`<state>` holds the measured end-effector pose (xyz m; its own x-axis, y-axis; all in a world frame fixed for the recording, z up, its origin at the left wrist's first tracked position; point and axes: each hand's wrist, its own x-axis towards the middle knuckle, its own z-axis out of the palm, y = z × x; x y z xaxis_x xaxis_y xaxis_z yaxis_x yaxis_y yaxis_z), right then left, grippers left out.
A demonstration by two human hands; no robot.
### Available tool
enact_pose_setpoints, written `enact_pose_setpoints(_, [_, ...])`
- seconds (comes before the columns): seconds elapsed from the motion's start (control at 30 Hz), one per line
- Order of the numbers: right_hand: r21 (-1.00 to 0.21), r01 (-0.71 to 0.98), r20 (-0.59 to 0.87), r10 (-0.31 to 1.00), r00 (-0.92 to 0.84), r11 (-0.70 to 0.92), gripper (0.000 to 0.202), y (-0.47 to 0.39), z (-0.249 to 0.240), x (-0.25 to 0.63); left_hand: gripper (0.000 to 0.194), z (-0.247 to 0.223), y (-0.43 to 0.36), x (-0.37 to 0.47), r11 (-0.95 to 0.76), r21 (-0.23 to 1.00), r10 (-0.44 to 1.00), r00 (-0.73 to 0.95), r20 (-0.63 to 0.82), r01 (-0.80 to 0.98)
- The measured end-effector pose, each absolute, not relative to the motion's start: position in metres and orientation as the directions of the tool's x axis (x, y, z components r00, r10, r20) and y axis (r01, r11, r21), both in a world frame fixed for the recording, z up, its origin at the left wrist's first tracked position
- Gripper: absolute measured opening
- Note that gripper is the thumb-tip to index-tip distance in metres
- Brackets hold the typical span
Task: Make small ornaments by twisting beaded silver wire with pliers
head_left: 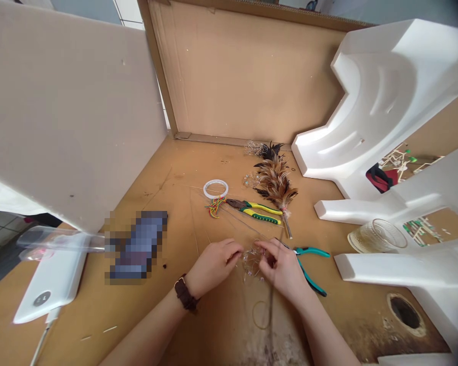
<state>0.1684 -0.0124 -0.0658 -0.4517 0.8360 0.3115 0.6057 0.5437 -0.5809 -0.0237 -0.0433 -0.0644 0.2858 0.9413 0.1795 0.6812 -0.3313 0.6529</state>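
Observation:
A small tangle of thin wire with clear beads (252, 265) lies between my hands, just above the table. My left hand (216, 264), with a dark watch on its wrist, pinches at the tangle's left edge; the fine strand at its fingertips is hard to make out. On the other side, my right hand (284, 269) has its thumb and fingers curled closed on the beaded wire. Teal-handled pliers (312, 267) rest beside my right hand, their jaws partly hidden behind it. Farther back lie yellow-and-green pliers (255, 209) and a brown feather duster (277, 180).
A white ring-shaped roll (216, 189) touches colourful ties (216, 206). At left are a blurred phone (139, 246) and a white power bank (55, 279). White foam pieces (366, 267), a glass (377, 236) and a table hole (406, 312) are at right. Cardboard (252, 76) stands behind.

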Motion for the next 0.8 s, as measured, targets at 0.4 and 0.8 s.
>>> enact_pose_setpoints(0.4, [-0.694, 0.558, 0.246, 0.878, -0.411, 0.455, 0.033, -0.013, -0.068, 0.167, 0.016, -0.073, -0.048, -0.009, -0.272, 0.497, 0.958, 0.18, 0.225, 0.824])
enact_pose_setpoints(0.8, [-0.601, 0.55, 0.358, 0.81, -0.464, 0.58, 0.039, -0.018, -0.065, 0.163, 0.013, -0.076, -0.051, -0.004, -0.141, 0.755, 0.971, -0.058, 0.23, 0.641])
